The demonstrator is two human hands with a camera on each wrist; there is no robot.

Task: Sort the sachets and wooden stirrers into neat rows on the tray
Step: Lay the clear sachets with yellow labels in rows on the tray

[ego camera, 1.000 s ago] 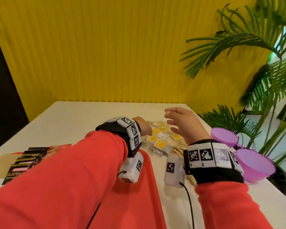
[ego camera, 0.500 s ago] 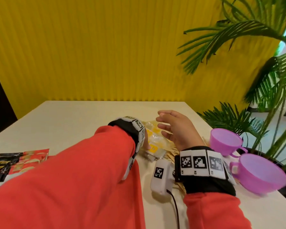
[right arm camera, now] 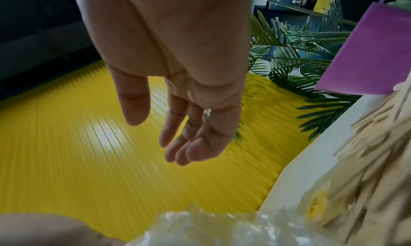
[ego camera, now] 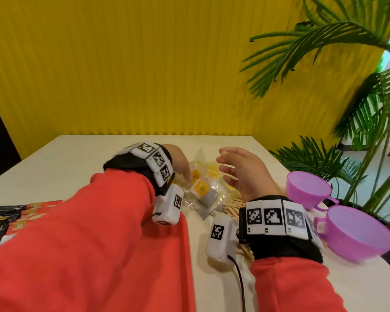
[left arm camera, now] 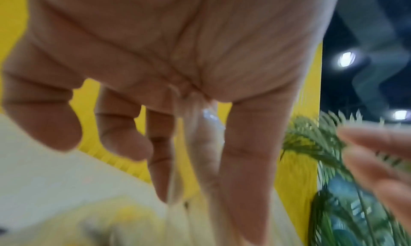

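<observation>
Sachets (ego camera: 203, 188), clear-wrapped with yellow labels, lie heaped mid-desk between the hands. The left hand (ego camera: 178, 164) reaches down onto the heap; whether it grips one I cannot tell. The right hand (ego camera: 243, 174) hovers released, fingers loosely spread. Wooden stirrers (ego camera: 232, 204) lie beside it. Two purple cups (ego camera: 309, 188) stand near the desk (ego camera: 77, 158) edge; dark packets (ego camera: 7, 218) sit left.

A heap of sachets (ego camera: 203, 188) lay on the worktop (ego camera: 77, 158). Wooden stirrers (ego camera: 232, 207) lay just right of the heap and nearer the person, some running under it. Two cups (ego camera: 309, 190) stood further right of the heap, at the worktop's right edge, with a plant (ego camera: 369, 122) behind them. Another set of sachets (ego camera: 7, 217) lay in a row well left of the heap.
</observation>
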